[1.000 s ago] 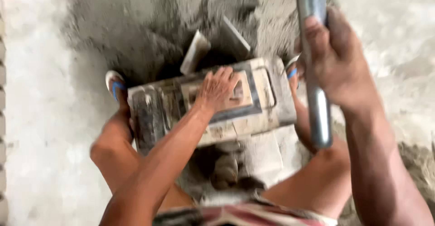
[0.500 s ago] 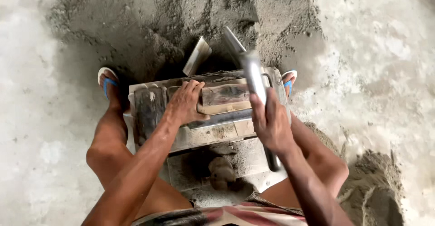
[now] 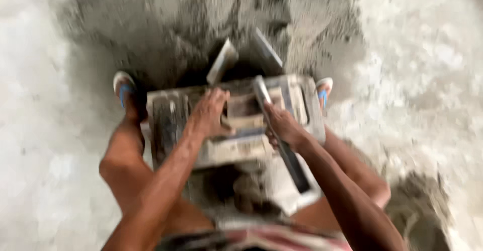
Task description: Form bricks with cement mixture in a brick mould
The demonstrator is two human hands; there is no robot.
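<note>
I squat over a grey rectangular block mould [image 3: 171, 125] caked with cement, set between my feet. My left hand [image 3: 209, 115] rests flat on the mould's top, fingers spread near its middle opening. My right hand [image 3: 283, 126] grips a long grey metal bar [image 3: 261, 91], which lies slanted across the mould's right half, its lower end [image 3: 297, 173] pointing toward my body. The picture is motion-blurred.
A heap of dark wet sand-cement mix [image 3: 201, 24] lies just beyond the mould, with two flat metal blades [image 3: 222, 60] stuck in it. My feet wear blue-strapped sandals [image 3: 122, 87]. Pale concrete floor [image 3: 427, 69] spreads either side; another dark patch [image 3: 422, 216] sits lower right.
My right hand brought the bar down from raised at the upper right to lie across the mould. My left hand stayed on the mould top.
</note>
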